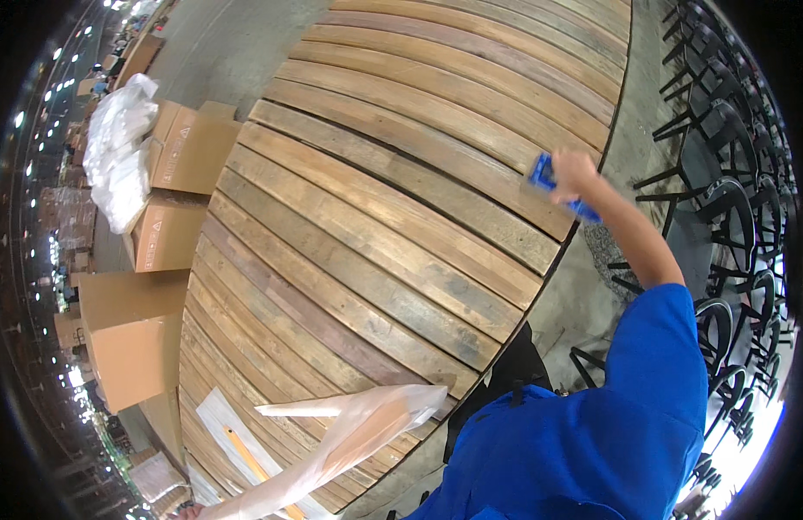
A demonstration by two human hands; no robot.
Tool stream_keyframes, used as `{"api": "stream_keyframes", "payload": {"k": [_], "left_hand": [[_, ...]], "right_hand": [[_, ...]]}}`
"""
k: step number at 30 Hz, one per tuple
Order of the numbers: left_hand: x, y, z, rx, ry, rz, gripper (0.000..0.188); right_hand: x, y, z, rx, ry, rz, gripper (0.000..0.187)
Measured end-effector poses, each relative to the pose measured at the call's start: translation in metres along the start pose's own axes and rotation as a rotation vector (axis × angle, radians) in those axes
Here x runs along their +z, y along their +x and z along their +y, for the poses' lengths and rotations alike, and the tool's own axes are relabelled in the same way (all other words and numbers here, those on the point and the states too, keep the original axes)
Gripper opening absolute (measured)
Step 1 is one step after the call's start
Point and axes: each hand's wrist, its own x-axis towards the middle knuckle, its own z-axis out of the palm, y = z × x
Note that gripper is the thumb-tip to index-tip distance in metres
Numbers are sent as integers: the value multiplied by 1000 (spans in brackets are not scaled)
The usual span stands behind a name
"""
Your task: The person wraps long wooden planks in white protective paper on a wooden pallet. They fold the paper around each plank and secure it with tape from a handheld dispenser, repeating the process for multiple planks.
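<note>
- The right hand point(575, 173) grips a blue tool point(541, 172) with fingers closed around it.
- Blue tool: saturated blue body, elongated, set at a slant, with one end showing on each side of the fist. Motion blur hides its finer detail and exact kind.
- Location of the blue tool: at the right edge of the slatted wooden worktop point(375, 243), in the upper half of that edge; its lower end reaches the edge. Contact with the boards cannot be determined.
- The left hand point(190, 512) is at the lower left corner of the worktop, mostly cut off by the picture border, at the end of a wrapping sheet point(367, 425). Whether its fingers are closed cannot be determined.
- Wrapping sheet: thin, whitish and translucent, with a pinkish-tan tone showing through. It forms a long, loose, creased bundle with a glossy, crumpled upper end near the right edge of the worktop. A narrow pointed flap extends leftward from it.
- Beside the bundle, near the lower left corner, lie a flat pale strip point(213, 409) and, over it, a narrow orange-yellow strip point(246, 455). The bundle partly covers both.
- Brown cartons point(133, 347) stand along the left edge of the worktop.
- Black chairs point(705, 156) stand beyond the right edge.
</note>
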Motion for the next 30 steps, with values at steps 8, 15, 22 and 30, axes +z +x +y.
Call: {"api": "stream_keyframes", "payload": {"k": [8, 15, 22, 30], "left_hand": [[-134, 33, 5, -38, -249, -391, 79], [-129, 7, 5, -29, -315, -276, 85], [-133, 13, 3, -15, -406, -307, 70], [-150, 32, -7, 24, -396, -393, 81]], "right_hand": [[-4, -189, -272, -189, 349, -111, 82], [41, -254, -341, -12, 558, -5, 60], [135, -279, -328, 22, 958, -35, 39], [141, -286, -329, 31, 1412, -29, 31]]}}
